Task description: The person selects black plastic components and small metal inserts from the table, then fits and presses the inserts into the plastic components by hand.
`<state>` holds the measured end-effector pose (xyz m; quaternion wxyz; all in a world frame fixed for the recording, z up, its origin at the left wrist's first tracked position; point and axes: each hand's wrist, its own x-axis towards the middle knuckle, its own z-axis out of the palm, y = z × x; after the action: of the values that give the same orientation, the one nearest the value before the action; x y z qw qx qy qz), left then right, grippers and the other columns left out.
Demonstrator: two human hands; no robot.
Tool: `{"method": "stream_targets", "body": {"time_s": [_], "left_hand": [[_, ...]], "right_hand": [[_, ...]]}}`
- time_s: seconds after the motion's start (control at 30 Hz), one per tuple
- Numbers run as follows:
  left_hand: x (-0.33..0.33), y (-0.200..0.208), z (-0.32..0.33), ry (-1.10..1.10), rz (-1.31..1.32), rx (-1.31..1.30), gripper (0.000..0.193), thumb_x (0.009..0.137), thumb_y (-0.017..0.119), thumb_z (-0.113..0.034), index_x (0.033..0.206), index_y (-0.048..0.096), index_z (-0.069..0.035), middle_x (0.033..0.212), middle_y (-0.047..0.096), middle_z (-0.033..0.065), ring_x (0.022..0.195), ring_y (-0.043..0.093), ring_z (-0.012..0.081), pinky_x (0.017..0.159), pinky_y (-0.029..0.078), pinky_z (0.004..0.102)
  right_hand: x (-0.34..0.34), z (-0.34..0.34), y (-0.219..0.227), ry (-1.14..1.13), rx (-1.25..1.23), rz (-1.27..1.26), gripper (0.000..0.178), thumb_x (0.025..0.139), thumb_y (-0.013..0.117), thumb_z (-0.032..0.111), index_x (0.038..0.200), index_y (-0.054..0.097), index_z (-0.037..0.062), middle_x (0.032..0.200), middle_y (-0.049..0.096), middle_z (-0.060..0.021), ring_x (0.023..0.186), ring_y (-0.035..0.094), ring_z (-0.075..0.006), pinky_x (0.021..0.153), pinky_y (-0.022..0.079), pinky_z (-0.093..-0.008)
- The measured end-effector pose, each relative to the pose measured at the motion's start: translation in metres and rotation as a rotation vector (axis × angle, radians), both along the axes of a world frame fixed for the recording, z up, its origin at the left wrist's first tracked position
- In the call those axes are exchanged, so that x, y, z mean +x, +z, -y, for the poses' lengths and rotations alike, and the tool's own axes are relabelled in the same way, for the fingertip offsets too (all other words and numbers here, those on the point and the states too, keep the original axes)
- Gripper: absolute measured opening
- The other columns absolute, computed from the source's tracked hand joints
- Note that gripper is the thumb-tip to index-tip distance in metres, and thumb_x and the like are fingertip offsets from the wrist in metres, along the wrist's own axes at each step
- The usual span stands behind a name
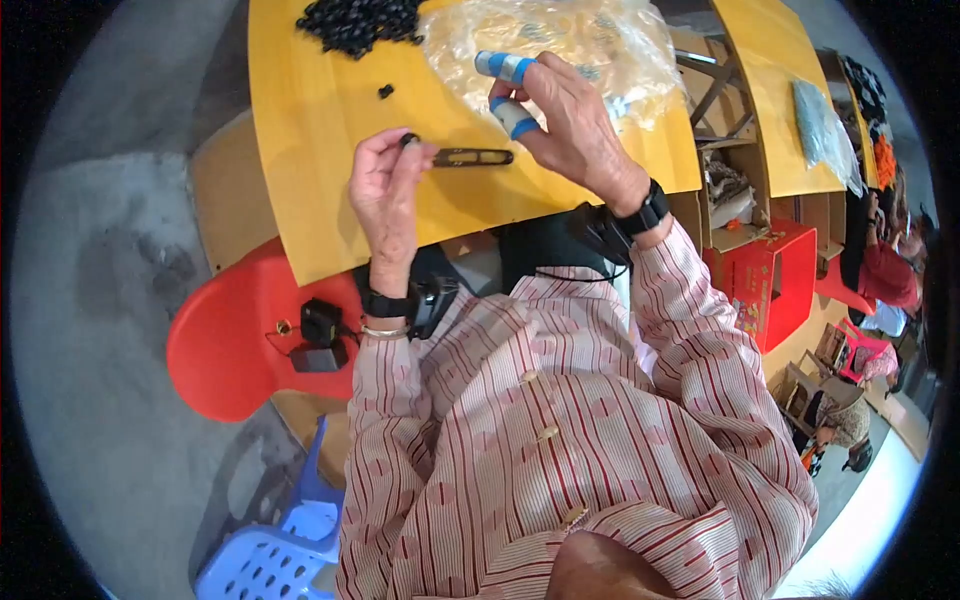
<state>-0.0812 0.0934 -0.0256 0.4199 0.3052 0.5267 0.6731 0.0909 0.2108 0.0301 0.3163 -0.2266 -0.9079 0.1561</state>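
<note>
My left hand (384,195) is closed in a pinch on a long, dark, slotted strip (475,157) that points to the right above the yellow table (320,215). A small black part (409,140) shows at its fingertips. Blue and white tape wraps the thumb and index finger of my right hand (580,125). Those two fingers stand apart with nothing visible between them, so this hand is open, to the right of the strip's free end. One loose black piece (386,91) lies on the table beyond my left hand.
At the table's far side lie a pile of small black pieces (360,22) and a crumpled clear plastic bag (560,40). A red chair (225,340) with black devices on it stands left. Right are a red crate (775,280), another yellow table (785,100) and other people.
</note>
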Motion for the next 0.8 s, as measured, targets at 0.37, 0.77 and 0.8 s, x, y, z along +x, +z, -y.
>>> {"method": "stream_targets", "body": {"time_s": [0.37, 0.77, 0.8], "left_hand": [[0.024, 0.02, 0.01, 0.12, -0.008, 0.071, 0.019, 0.088, 0.057, -0.005, 0.106, 0.051, 0.0, 0.089, 0.06, 0.0047, 0.074, 0.055, 0.0091, 0.067, 0.044, 0.021], [0.02, 0.032, 0.023, 0.105, 0.269, 0.118, 0.02, 0.089, 0.056, -0.006, 0.107, 0.049, -0.001, 0.083, 0.055, 0.0032, 0.073, 0.053, 0.0083, 0.066, 0.044, 0.0211], [0.021, 0.034, 0.023, 0.101, 0.26, 0.13, 0.021, 0.089, 0.057, -0.006, 0.107, 0.049, -0.001, 0.083, 0.055, 0.0032, 0.073, 0.053, 0.0084, 0.067, 0.044, 0.0214]], "right_hand": [[-0.03, 0.048, 0.006, 0.052, 0.162, 0.032, 0.053, 0.059, 0.068, 0.002, 0.11, 0.053, 0.0016, 0.081, 0.056, -0.0064, 0.076, 0.053, -0.0264, 0.068, 0.045, -0.0365], [-0.018, 0.054, 0.01, 0.069, -0.218, -0.126, 0.029, 0.072, 0.07, 0.015, 0.099, 0.063, 0.0057, 0.084, 0.059, -0.0094, 0.08, 0.053, -0.0288, 0.071, 0.044, -0.0375], [-0.019, 0.055, 0.01, 0.067, -0.219, -0.125, 0.029, 0.072, 0.07, 0.015, 0.099, 0.063, 0.0057, 0.084, 0.059, -0.0094, 0.08, 0.053, -0.0288, 0.071, 0.044, -0.0375]]}}
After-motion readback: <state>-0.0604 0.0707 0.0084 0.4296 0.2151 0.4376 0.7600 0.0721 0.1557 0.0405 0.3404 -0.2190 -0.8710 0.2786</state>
